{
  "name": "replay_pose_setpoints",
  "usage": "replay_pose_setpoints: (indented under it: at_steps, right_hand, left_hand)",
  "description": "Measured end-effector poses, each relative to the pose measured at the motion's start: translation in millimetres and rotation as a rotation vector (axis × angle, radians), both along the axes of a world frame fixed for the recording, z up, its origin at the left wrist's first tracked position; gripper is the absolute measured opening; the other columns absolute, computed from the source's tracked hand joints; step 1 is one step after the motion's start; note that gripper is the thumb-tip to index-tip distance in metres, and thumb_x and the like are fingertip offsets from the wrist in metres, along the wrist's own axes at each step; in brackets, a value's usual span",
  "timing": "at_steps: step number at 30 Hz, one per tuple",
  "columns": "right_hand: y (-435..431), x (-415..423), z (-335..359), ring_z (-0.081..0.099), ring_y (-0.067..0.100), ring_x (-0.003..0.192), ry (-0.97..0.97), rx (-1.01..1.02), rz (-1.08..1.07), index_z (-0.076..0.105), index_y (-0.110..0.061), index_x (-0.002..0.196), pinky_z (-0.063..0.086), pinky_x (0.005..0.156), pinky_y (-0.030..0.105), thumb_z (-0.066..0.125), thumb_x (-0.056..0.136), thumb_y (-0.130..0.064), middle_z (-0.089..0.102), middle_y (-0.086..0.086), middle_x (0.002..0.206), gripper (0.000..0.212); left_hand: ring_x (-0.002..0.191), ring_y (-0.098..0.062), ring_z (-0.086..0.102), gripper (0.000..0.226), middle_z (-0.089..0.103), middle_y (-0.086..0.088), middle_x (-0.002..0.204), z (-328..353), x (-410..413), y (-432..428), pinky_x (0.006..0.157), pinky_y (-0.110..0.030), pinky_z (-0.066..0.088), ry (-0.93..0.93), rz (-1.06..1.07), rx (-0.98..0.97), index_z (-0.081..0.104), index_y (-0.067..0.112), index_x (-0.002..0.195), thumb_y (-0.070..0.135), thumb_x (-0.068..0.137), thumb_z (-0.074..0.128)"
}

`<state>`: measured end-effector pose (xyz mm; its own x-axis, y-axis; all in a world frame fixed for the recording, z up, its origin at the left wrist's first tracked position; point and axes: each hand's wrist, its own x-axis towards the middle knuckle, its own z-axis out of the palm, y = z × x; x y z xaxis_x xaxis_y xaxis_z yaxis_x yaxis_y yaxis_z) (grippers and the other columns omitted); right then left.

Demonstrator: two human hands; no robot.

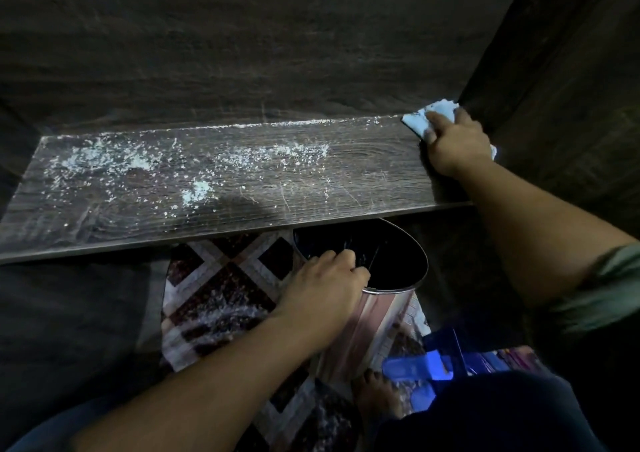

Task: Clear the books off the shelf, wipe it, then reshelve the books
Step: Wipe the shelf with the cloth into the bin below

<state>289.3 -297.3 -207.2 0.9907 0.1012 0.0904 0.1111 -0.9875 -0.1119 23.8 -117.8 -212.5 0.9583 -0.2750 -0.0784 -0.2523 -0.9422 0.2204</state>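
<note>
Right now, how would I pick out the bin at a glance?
Start at the dark wooden shelf strewn with white specks. Just below its front edge, the left hand grips the bin by its rim. It is the only shiny metal cylinder, black inside, above the patterned rug.

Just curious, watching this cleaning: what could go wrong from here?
The shiny metal bin, gripped at its rim by the left hand, sits under only a narrow part of the front edge of the dark wooden shelf, so white crumbs swept forward may miss it and land on the patterned rug. Crumbs along the back edge may escape the light blue cloth held by the right hand.
</note>
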Motion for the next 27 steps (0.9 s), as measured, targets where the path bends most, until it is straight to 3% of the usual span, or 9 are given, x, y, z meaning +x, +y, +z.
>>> replay_pose_setpoints:
  at_steps: [4, 8, 11, 13, 17, 22, 27]
  right_hand:
    - [18.2, -16.2, -5.3, 0.037, 0.042, 0.128, -0.063, 0.003, 0.021, 0.039, -0.03, 0.145, 0.032, 0.104, 0.045, 0.041, 0.098, -0.043, 0.037, 0.021, 0.146, 0.048]
    - [27.8, -65.5, -7.1, 0.051, 0.041, 0.111, -0.134, 0.109, 0.372, 0.056, -0.028, 0.134, 0.04, 0.095, 0.039, 0.056, 0.093, -0.033, 0.056, 0.022, 0.125, 0.041]
    - [23.3, -84.6, -3.0, 0.055, 0.035, 0.106, -0.077, 0.239, 0.527, 0.062, -0.03, 0.128, 0.045, 0.094, 0.037, 0.062, 0.092, -0.029, 0.061, 0.016, 0.118, 0.036]
    - [18.9, -74.8, -1.7, 0.056, 0.034, 0.108, -0.096, 0.33, 0.496, 0.061, -0.031, 0.128, 0.046, 0.096, 0.042, 0.061, 0.092, -0.028, 0.061, 0.014, 0.118, 0.036]
    - [6.7, -22.8, 0.5, 0.049, 0.042, 0.116, -0.304, 0.347, 0.186, 0.058, -0.023, 0.132, 0.04, 0.101, 0.042, 0.055, 0.094, -0.025, 0.051, 0.021, 0.131, 0.039]
    - [2.4, 13.4, -4.7, 0.033, 0.037, 0.134, -0.015, 0.234, -0.069, 0.039, -0.032, 0.144, 0.027, 0.112, 0.045, 0.044, 0.097, -0.043, 0.031, 0.014, 0.151, 0.049]
    - [33.6, 2.3, -5.3, 0.036, 0.036, 0.133, -0.032, 0.158, 0.125, 0.044, -0.032, 0.142, 0.029, 0.112, 0.042, 0.046, 0.097, -0.042, 0.039, 0.015, 0.146, 0.047]
  left_hand:
    - [0.11, -0.025, 0.045, 0.03, 0.045, -0.005, 0.117, 0.3, 2.0, -1.9, 0.092, -0.035, 0.039, -0.006, 0.009, -0.009, 0.053, 0.015, 0.117, 0.003, 0.092, 0.042]
    - [0.108, -0.024, 0.046, 0.028, 0.046, -0.004, 0.115, -0.3, 3.6, -1.9, 0.09, -0.034, 0.039, -0.03, 0.021, -0.022, 0.055, 0.016, 0.114, 0.005, 0.092, 0.043]
    - [0.109, -0.023, 0.045, 0.025, 0.045, -0.003, 0.114, -0.7, 5.3, -2.6, 0.091, -0.034, 0.039, -0.035, 0.023, -0.015, 0.054, 0.018, 0.115, 0.009, 0.093, 0.044]
    - [0.108, -0.023, 0.046, 0.025, 0.046, -0.003, 0.113, -1.9, 5.9, -2.1, 0.092, -0.034, 0.039, -0.035, 0.024, -0.011, 0.054, 0.017, 0.115, 0.008, 0.093, 0.046]
    - [0.108, -0.023, 0.045, 0.024, 0.045, -0.003, 0.112, -4.1, 5.9, -0.8, 0.093, -0.034, 0.039, -0.028, 0.025, -0.005, 0.054, 0.017, 0.115, 0.008, 0.094, 0.047]
    - [0.11, -0.023, 0.044, 0.028, 0.045, -0.003, 0.116, -4.9, 5.3, 1.1, 0.094, -0.034, 0.038, -0.035, 0.031, -0.038, 0.054, 0.017, 0.118, 0.006, 0.093, 0.046]
    - [0.111, -0.024, 0.044, 0.033, 0.044, -0.003, 0.117, -6.0, 4.5, 3.7, 0.095, -0.035, 0.038, -0.025, 0.027, -0.06, 0.053, 0.018, 0.12, 0.004, 0.091, 0.045]
